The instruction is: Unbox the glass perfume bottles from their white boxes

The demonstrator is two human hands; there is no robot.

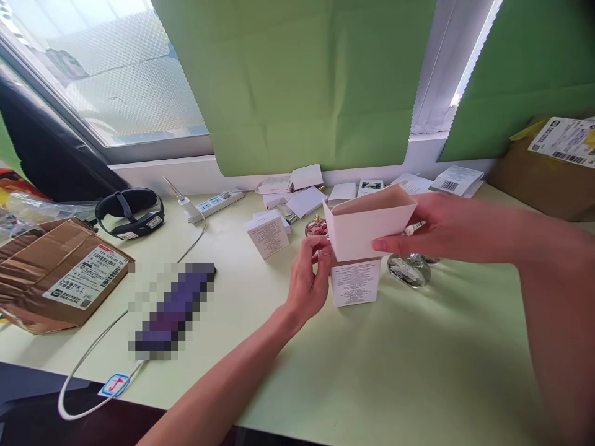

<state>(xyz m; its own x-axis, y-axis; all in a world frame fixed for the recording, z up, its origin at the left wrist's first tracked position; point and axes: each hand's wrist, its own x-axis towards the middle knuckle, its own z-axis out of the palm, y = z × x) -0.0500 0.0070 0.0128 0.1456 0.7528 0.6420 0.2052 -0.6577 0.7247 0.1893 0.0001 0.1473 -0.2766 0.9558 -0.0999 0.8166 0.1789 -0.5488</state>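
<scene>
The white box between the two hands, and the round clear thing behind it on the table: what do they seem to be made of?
The white box looks like thin matte cardboard: flat faces, sharp folded edges, small print. The open sleeve that the right hand holds above it, with the left hand at its corner, seems the same card. The round clear thing is probably glass, glossy with bright reflections; clear plastic cannot be excluded.

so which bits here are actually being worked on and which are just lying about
In hand:
- folded white card sleeve, held by right hand and left hand
- printed white box beneath it

Lying about:
- glass bottle
- second printed box
- power strip
- taped parcel
- black headband
</scene>
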